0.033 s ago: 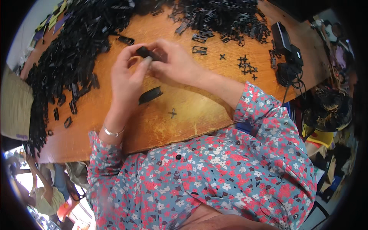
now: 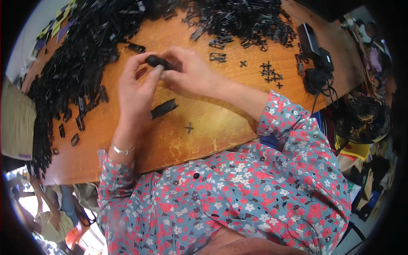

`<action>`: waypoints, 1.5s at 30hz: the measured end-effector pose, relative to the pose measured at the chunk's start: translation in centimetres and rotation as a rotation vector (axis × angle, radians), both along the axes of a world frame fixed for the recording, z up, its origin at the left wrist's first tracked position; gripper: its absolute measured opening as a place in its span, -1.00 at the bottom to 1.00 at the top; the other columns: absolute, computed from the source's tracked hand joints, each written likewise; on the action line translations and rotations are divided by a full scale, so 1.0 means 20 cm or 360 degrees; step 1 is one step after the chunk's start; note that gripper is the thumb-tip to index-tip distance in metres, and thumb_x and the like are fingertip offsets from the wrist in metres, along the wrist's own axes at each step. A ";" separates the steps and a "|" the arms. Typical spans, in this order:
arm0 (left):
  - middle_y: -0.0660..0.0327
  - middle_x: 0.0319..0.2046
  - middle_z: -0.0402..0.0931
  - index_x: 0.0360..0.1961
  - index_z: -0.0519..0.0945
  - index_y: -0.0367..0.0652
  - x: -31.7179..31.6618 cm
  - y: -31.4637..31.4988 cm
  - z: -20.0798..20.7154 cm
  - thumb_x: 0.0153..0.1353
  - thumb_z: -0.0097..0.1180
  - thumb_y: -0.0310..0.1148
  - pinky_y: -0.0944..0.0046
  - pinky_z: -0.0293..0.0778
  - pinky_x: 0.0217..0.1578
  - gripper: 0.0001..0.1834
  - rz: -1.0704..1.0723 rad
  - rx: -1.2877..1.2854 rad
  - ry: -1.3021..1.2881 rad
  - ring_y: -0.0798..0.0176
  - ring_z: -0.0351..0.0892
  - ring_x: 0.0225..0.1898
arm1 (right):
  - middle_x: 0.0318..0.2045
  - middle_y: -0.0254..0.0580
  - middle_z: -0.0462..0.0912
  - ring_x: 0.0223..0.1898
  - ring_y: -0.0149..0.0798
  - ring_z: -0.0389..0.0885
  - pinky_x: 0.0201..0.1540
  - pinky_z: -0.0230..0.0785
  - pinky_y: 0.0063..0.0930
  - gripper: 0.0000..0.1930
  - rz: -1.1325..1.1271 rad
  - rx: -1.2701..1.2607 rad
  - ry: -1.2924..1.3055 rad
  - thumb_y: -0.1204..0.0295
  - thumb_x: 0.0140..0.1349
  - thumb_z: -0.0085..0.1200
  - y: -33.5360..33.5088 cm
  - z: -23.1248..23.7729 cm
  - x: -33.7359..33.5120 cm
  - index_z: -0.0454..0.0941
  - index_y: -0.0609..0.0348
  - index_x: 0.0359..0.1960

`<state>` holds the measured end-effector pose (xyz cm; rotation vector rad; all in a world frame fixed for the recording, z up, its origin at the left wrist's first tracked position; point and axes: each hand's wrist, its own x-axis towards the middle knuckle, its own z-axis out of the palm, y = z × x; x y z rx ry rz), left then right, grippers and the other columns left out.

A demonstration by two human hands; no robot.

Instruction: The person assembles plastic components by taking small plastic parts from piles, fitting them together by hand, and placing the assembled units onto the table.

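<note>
Above the wooden table, both my hands hold one small black plastic part between them. My left hand pinches its left end between thumb and fingers. On its other end, my right hand is closed, and the fingers hide much of that side. Just below my hands lies a longer black plastic piece, flat on the wood. A small black cross-shaped piece rests nearer the table's front edge.
Heaps of black plastic parts cover the table's left side and far side. Several small crosses lie to the right, near a black adapter with coiled cable. A person shows at lower left.
The black part has turned slightly between my fingers, and its left end looks rounder. Both hands keep their grip. The whole view has shifted a little.
</note>
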<state>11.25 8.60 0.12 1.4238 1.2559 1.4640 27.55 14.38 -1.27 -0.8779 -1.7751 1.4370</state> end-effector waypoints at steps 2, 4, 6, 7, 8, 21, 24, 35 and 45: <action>0.23 -0.01 0.61 0.08 0.60 -0.24 -0.06 0.01 0.00 0.44 0.11 -0.40 0.32 0.49 -0.02 -0.74 0.0078 -0.0223 -0.0135 0.34 0.58 -0.05 | -0.56 -0.24 0.59 -0.55 -0.44 0.62 -0.46 0.49 -0.46 -0.79 0.0131 -0.0149 -0.0030 0.40 0.40 0.16 0.00 0.08 0.00 0.56 0.31 -0.09; 0.14 -0.01 0.60 0.12 0.56 -0.29 -0.08 0.03 0.01 0.54 -0.02 -0.14 0.23 0.47 0.07 -0.59 -0.0031 -0.0160 -0.0496 0.25 0.55 0.04 | -0.56 -0.17 0.62 -0.53 -0.32 0.66 -0.41 0.52 -0.34 -0.77 0.0233 -0.0134 -0.0031 0.34 0.38 0.16 -0.03 0.11 -0.01 0.60 0.30 -0.16; 0.09 -0.01 0.59 0.14 0.53 -0.31 -0.11 0.04 0.00 0.55 -0.12 -0.03 0.19 0.46 0.11 -0.48 -0.0223 -0.0278 -0.0748 0.22 0.53 0.07 | -0.50 -0.20 0.62 -0.54 -0.34 0.63 -0.43 0.50 -0.38 -0.78 0.0294 0.0038 -0.0127 0.35 0.39 0.16 -0.06 0.11 -0.02 0.60 0.30 -0.13; 0.04 -0.01 0.59 0.17 0.51 -0.33 -0.12 0.04 -0.01 0.57 -0.22 0.08 0.15 0.45 0.15 -0.37 -0.0373 -0.0400 -0.0986 0.18 0.51 0.10 | -0.45 -0.22 0.63 -0.55 -0.37 0.60 -0.44 0.49 -0.42 -0.78 0.0396 0.0200 -0.0211 0.37 0.40 0.16 -0.07 0.10 -0.03 0.60 0.29 -0.10; 0.04 -0.01 0.59 0.17 0.51 -0.33 -0.10 0.05 -0.01 0.57 -0.22 0.08 0.15 0.45 0.15 -0.37 -0.0383 -0.0408 -0.0992 0.18 0.51 0.10 | -0.45 -0.22 0.63 -0.55 -0.37 0.60 -0.44 0.49 -0.42 -0.78 0.0386 0.0194 -0.0217 0.37 0.40 0.16 -0.09 0.09 -0.04 0.60 0.29 -0.10; 0.04 -0.15 0.63 0.09 0.54 -0.37 -0.02 0.03 0.02 0.60 -0.23 -0.04 0.28 0.60 -0.07 -0.46 -0.0113 -0.0552 -0.0816 0.23 0.65 -0.18 | -0.21 -0.18 0.65 -0.49 -0.40 0.62 -0.40 0.56 -0.47 -0.82 0.0368 0.0183 -0.0179 0.47 0.38 0.15 -0.13 0.05 -0.10 0.63 0.27 -0.06; 0.12 -0.23 0.64 0.03 0.58 -0.33 -0.08 0.02 0.01 0.58 -0.13 -0.09 0.32 0.58 -0.11 -0.54 0.0086 -0.0388 -0.0825 0.29 0.64 -0.23 | -0.22 -0.24 0.66 -0.46 -0.41 0.63 -0.34 0.60 -0.48 -0.75 0.0570 -0.0345 -0.0360 0.40 0.49 0.01 -0.11 0.14 -0.08 0.58 0.28 0.04; 0.34 -0.55 0.52 -0.14 0.69 -0.23 -0.13 0.04 -0.05 0.56 -0.07 -0.13 0.52 0.28 -0.48 -0.59 0.0192 -0.0208 -0.0395 0.56 0.38 -0.53 | -0.35 -0.13 0.74 -0.42 -0.32 0.75 -0.33 0.63 -0.53 -0.74 0.0512 -0.0601 -0.0077 0.34 0.46 0.11 -0.04 0.12 -0.01 0.60 0.36 -0.08; 0.36 -0.60 0.49 -0.16 0.68 -0.22 -0.24 0.11 -0.05 0.45 0.13 -0.35 0.41 0.33 -0.52 -0.83 0.0262 -0.0236 0.0334 0.50 0.42 -0.57 | -0.48 -0.02 0.72 -0.48 -0.16 0.71 -0.36 0.53 -0.22 -0.60 0.0728 0.0247 -0.0753 0.13 0.28 0.27 -0.06 0.16 -0.03 0.70 0.30 -0.19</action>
